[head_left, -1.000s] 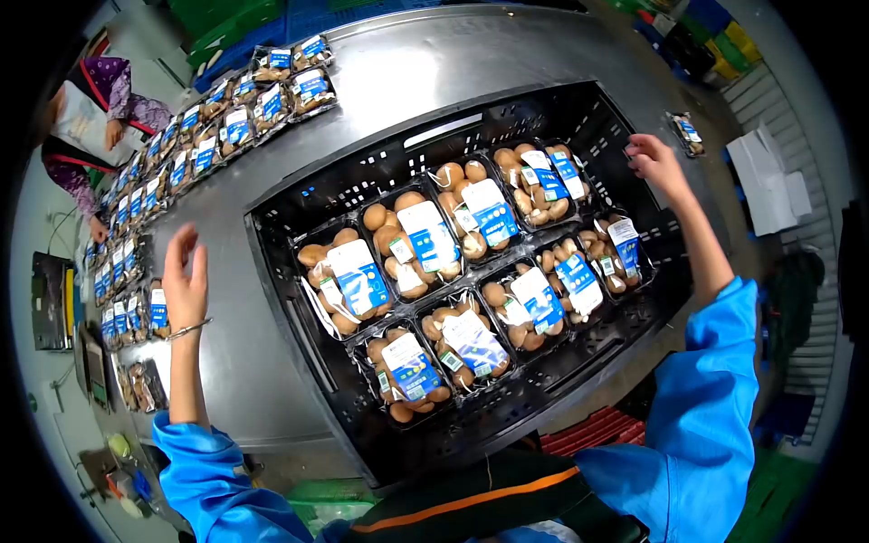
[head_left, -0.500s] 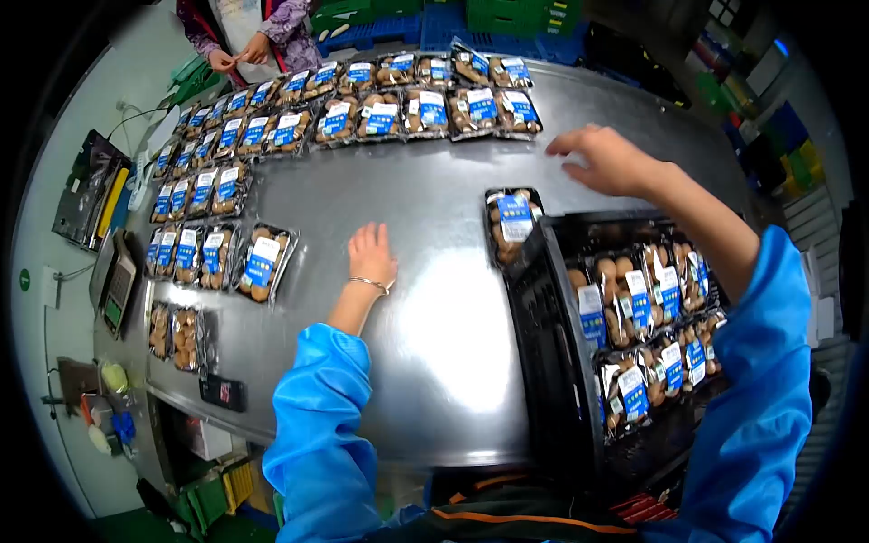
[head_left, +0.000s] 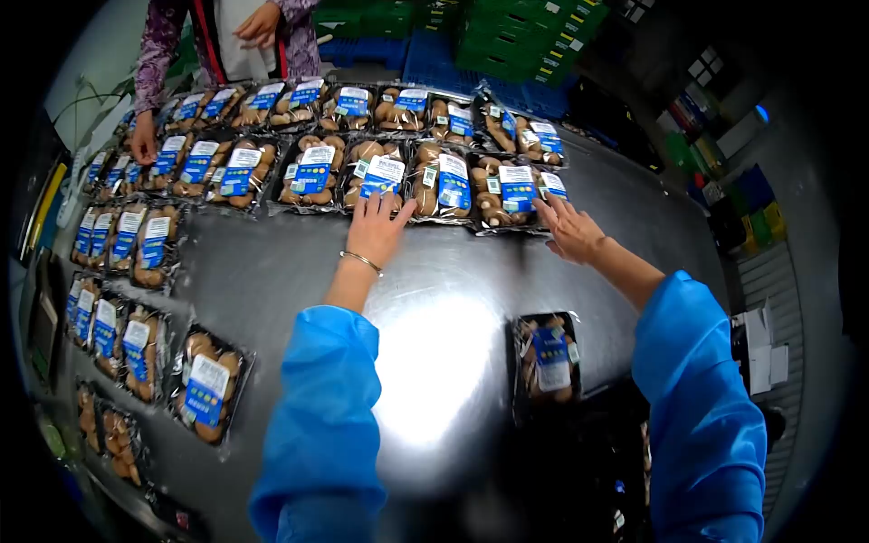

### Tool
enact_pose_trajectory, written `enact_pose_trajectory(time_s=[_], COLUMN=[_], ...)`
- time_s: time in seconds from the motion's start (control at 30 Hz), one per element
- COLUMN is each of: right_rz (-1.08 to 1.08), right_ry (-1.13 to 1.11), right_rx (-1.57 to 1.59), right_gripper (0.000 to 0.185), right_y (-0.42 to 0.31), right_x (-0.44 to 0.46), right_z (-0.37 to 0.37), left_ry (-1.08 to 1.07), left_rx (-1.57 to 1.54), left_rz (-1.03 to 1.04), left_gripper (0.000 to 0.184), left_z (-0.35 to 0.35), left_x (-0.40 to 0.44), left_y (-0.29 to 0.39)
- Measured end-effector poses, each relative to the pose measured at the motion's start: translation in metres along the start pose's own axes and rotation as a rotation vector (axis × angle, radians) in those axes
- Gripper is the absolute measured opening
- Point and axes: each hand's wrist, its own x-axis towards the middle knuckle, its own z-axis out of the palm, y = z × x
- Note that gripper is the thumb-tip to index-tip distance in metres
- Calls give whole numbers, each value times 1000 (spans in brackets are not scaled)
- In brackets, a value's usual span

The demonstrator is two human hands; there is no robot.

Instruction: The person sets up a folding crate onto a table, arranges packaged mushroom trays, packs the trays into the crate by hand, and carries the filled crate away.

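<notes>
Rows of film-wrapped mushroom packs with blue and white labels lie across the far side of the metal table. My left hand, a bracelet at its wrist, has its fingers spread at the near edge of a middle pack. Over at the right end of the front row, my right hand reaches with fingers apart to the last pack. Neither hand is closed round a pack. One separate pack lies nearer me on the right.
A black crate stands dark at the lower right. More packs lie at the left. Across the table a co-worker's hands show above the packs. Green crates are stacked behind.
The view has swung from the crate to the table. Both my hands have moved from above the crate to the front row of packs. The co-worker's hands have come apart.
</notes>
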Motion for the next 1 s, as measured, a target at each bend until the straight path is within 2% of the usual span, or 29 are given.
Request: enact_pose_trajectory(time_s=[0.03, 0.07, 0.17, 0.3, 0.37, 0.5, 0.53, 0.67, 0.7, 0.77, 0.83, 0.9, 0.97, 1.0], right_rz=[-3, 0, -11, -64, -128, -274, -269, -198, -76, -40, -71, 51, 244, 270], right_ry=[48, 92, 275, 342, 298, 252, 293, 453, 433, 551, 651, 515, 682, 647], right_rx=[-31, -37, -189, -24, -16, 37, 116, 542, 605, 759, 807, 905, 1135, 1123], right_gripper=[64, 63, 60, 40, 36, 28, 20, 11, 11, 7, 11, 19, 20, 35], right_y=[-5, -4, -6, -3, 4, 10, 11, 17, 19, 36, 64, 88, 84, 98], right_x=[16, 34, 60, 48, 36, -11, -27, -131, -164, -230, -294, -378, -425, -457], right_z=[20, 49, 80, 66, 46, -16, -31, -109, -132, -168, -193, -207, -213, -207], left_ry=[-15, 66, 6, 173, 118, -51, -71, -246, -294, -344, -527, -501, -686, -691], left_rx=[-30, -78, -108, -199, -245, -295, -317, -434, -477, -539, -626, -743, -896, -957], left_rz=[37, 22, 79, 256, 253, 302, 299, 273, 261, 222, 36, -19, -347, -451], left_gripper=[46, 41, 37, 25, 21, 17, 18, 24, 26, 22, 18, 13, 11, 10], left_z=[12, 20, 34, 42, 32, -30, -47, -153, -189, -252, -314, -353, -382, -400], left_x=[-2, 3, 13, 11, 10, -12, -24, -84, -93, -105, -92, -80, -73, -66], left_y=[-9, -12, -24, -30, -25, -14, -7, 31, 41, 65, 86, 99, 108, 117])
